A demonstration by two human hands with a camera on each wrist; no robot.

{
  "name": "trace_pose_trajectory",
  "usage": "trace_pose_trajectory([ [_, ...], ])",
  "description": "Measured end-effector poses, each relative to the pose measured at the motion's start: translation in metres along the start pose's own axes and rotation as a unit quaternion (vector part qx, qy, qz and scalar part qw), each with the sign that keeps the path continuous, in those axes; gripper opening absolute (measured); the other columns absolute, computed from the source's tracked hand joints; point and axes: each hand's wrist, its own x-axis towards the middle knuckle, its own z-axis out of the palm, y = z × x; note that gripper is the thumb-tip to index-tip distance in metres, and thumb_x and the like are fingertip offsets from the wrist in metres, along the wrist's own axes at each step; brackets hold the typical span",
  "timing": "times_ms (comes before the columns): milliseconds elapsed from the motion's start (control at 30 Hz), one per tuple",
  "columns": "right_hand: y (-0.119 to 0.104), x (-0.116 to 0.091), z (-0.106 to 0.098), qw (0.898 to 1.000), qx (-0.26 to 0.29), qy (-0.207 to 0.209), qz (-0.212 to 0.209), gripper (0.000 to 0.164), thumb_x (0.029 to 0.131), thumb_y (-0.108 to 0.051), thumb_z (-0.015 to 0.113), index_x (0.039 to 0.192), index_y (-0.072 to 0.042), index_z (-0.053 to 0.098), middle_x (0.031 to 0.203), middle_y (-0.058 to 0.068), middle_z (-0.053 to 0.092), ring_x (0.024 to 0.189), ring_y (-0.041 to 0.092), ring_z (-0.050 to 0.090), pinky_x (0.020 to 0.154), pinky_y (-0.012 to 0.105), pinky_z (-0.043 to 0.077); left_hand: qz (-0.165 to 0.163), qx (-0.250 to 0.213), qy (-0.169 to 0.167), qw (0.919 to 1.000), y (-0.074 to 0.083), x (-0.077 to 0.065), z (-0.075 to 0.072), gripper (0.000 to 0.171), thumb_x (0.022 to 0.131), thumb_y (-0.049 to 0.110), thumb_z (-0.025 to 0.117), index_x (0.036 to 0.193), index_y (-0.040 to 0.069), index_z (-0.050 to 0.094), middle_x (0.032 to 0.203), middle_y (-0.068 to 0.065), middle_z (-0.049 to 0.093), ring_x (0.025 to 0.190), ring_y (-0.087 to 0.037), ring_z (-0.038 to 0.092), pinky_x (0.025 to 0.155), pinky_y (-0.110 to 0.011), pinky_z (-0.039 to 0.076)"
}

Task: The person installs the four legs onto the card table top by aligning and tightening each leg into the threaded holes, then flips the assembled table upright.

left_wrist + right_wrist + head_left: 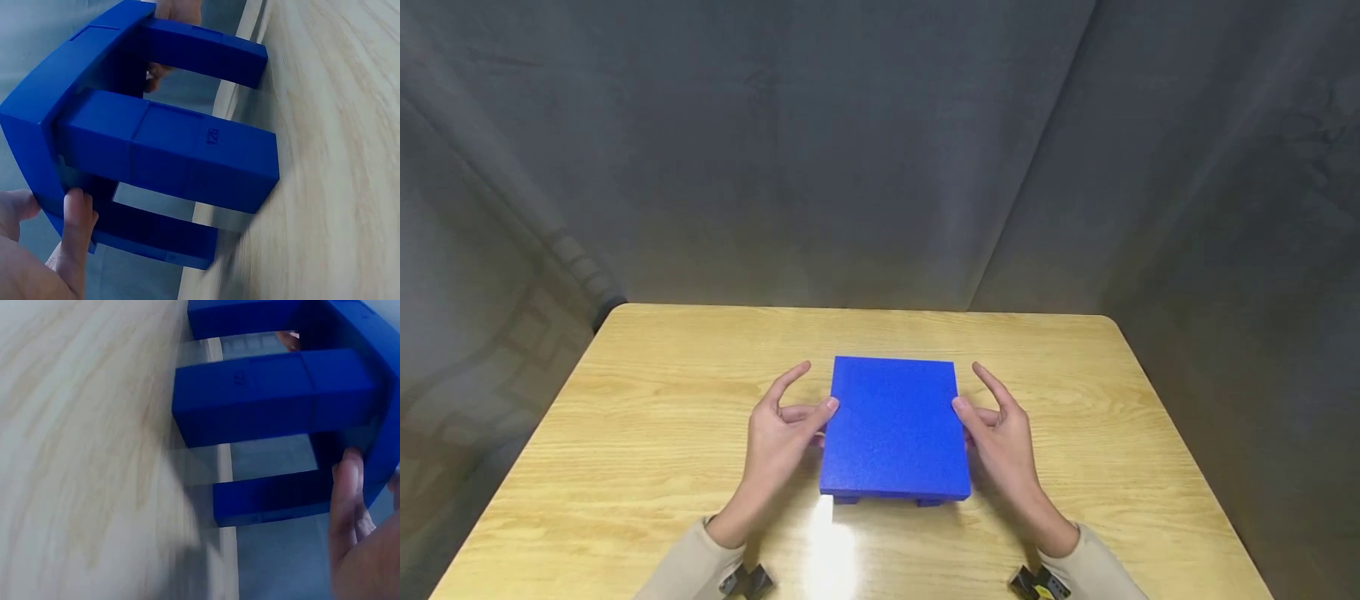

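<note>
A small blue stool-like model table [895,429] stands upright, its square flat top facing up. My left hand [778,446] grips the left edge of that top, thumb above and other fingers beneath, with the index finger stretched away. At the opposite edge, my right hand [1003,442] pinches the top in a mirrored way. Thick square legs show in the left wrist view, one leg [181,150] bearing embossed digits. In the right wrist view, another leg [269,394] extends down close to the wooden surface, and right-hand fingers [347,494] lie against the underside.
The wood-grain table [647,400] has rounded far corners and a bright glare spot near its front. Dark grey curtains [820,167] hang behind and on both sides. Small black devices are strapped at both wrists, beside beige sleeves [688,567].
</note>
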Motion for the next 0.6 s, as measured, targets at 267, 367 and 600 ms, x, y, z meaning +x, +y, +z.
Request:
trace_pose_trajectory([
  [267, 0.003, 0.002, 0.0, 1.0, -0.009, -0.015, -0.018, 0.057, 0.109, -0.013, 0.072, 0.162, -0.005, 0.053, 0.069, -0.001, 0.07, 0.058, 0.014, 0.064, 0.055, 0.03, 0.059, 0.008, 0.041, -0.026, 0.9988, 0.002, 0.004, -0.003, 0.067, 0.099, 0.021, 0.087, 0.159, 0.014, 0.058, 0.092, -0.014, 0.084, 0.063, -0.018, 0.077, 0.06, -0.039, 0.069],
  [367, 0.005, 0.003, -0.003, 0.999, -0.019, -0.012, -0.036, 0.048, 0.113, -0.013, 0.065, 0.159, -0.002, 0.056, 0.087, 0.007, 0.077, 0.069, 0.013, 0.072, 0.065, 0.03, 0.066, 0.038, 0.063, -0.043, 0.9964, 0.002, 0.006, -0.006, 0.06, 0.106, 0.024, 0.079, 0.16, 0.011, 0.056, 0.093, -0.015, 0.083, 0.068, -0.018, 0.077, 0.062, -0.039, 0.069],
  [600, 0.003, 0.006, -0.025, 0.98, -0.167, -0.027, -0.107, 0.046, 0.122, -0.021, 0.042, 0.163, -0.004, 0.053, 0.141, 0.021, 0.073, 0.131, 0.042, 0.069, 0.114, 0.048, 0.055, 0.193, 0.203, -0.022, 0.9598, 0.004, 0.015, -0.024, 0.042, 0.112, 0.018, 0.069, 0.151, 0.004, 0.065, 0.109, -0.016, 0.084, 0.084, -0.028, 0.083, 0.069, -0.035, 0.07],
])
